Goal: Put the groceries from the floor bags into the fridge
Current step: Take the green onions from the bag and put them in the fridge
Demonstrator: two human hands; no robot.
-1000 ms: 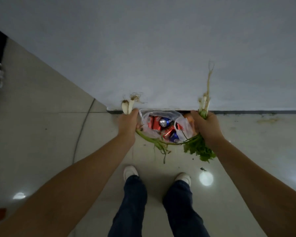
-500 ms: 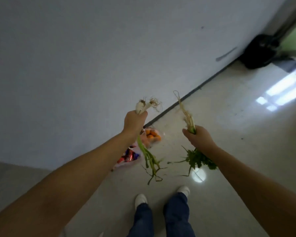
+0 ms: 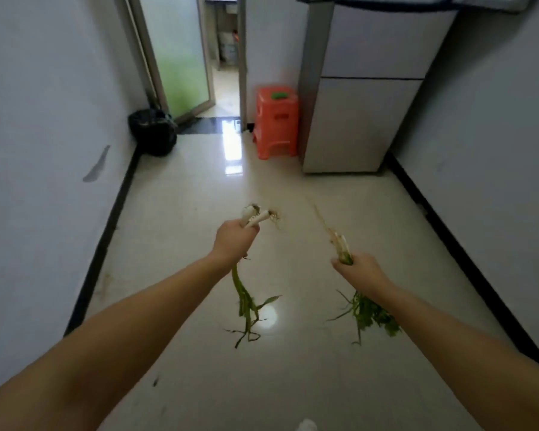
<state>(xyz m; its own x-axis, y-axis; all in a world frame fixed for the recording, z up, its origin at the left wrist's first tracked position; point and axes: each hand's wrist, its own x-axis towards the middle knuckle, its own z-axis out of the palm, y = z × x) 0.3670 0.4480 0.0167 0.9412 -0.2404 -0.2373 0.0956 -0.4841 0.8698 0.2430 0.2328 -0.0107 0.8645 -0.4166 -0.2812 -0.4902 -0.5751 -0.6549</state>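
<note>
My left hand (image 3: 234, 241) grips two green onions (image 3: 245, 301); their white root ends stick up past my fingers and the limp green tops hang down. My right hand (image 3: 360, 270) holds a bunch of coriander (image 3: 369, 314) by its stems, roots pointing up and leaves dangling below my wrist. Both arms reach forward over the floor. The white two-door fridge (image 3: 361, 98) stands shut at the far right of the corridor, well ahead of both hands. The floor bags are out of view.
An orange plastic stool (image 3: 276, 129) with a small green item on top stands left of the fridge. A black bin bag (image 3: 152, 131) sits in the far left corner by a frosted glass door (image 3: 178, 54). Glossy tiled floor (image 3: 184, 194) runs between grey walls.
My view has swung right, from the wall and the bags on the floor to the corridor with the fridge. Both hands still hold the greens, carried along; the bags have left the view.
</note>
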